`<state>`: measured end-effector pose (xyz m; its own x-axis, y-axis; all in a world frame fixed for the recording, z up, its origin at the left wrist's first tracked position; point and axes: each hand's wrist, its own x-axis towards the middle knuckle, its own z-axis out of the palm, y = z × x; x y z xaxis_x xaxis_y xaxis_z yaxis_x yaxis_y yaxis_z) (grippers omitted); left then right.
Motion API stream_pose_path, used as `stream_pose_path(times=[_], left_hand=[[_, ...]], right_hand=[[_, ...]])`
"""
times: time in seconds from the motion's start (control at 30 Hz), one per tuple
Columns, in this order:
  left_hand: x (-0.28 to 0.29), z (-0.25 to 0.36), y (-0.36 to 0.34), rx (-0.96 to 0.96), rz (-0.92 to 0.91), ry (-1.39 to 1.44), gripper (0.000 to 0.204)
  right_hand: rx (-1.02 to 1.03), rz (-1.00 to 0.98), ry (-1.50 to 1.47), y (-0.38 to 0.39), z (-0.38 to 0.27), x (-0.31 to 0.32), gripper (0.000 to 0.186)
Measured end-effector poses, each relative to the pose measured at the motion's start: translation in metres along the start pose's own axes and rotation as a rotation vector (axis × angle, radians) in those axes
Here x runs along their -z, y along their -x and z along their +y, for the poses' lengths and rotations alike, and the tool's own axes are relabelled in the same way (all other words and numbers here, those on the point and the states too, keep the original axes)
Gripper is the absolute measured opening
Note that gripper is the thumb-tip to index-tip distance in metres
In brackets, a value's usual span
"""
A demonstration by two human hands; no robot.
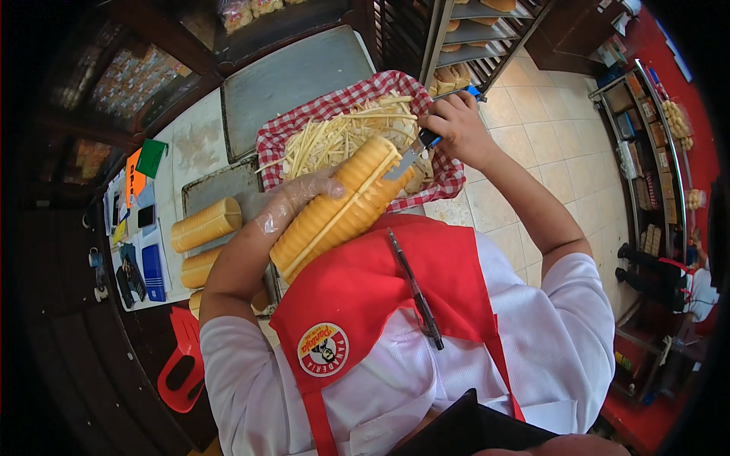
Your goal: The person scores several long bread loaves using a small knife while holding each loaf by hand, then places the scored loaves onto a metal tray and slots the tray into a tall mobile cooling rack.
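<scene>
Head view shows the left hand [293, 201], in a clear plastic glove, wrapped around a long ridged golden loaf [338, 209], fingers curled over its upper side so it is held slanted against the red apron [365, 296]. The right hand [456, 125], bare, is closed around the blue handle of a knife [417, 148], whose blade lies against the top end of the loaf, where pale crumb shows along a trimmed edge. Just behind the loaf sits one basket lined with red-and-white checked cloth [304, 121], heaped with thin pale crust strips [342, 133]. On a metal tray [220, 186] to the left lie three more ridged loaves [205, 224], uncut. One pen [414, 289] is clipped on the apron.
</scene>
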<state>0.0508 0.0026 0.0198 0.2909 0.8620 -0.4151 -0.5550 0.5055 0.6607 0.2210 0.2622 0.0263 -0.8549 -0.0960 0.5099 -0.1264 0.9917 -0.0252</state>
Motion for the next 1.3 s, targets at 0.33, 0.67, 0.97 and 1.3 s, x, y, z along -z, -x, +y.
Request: stream_pose_path(times=[0.33, 0.67, 0.97, 1.3], left_hand=[[0.0, 0.001, -0.001, 0.01, -0.011, -0.053, 0.086], [0.002, 0.001, -0.007, 0.0, -0.02, -0.086, 0.088], [0.001, 0.004, -0.011, -0.007, -0.036, -0.124, 0.089], [0.001, 0.005, -0.014, 0.005, -0.028, -0.159, 0.091]], right_hand=[[-0.054, -0.029, 0.042, 0.003, -0.001, 0.0, 0.021], [-0.298, 0.139, 0.15, 0.015, 0.009, -0.017, 0.028], [-0.657, -0.518, -0.821, -0.002, 0.011, 0.027, 0.023], [-0.312, -0.543, -0.692, -0.014, 0.004, 0.029, 0.032]])
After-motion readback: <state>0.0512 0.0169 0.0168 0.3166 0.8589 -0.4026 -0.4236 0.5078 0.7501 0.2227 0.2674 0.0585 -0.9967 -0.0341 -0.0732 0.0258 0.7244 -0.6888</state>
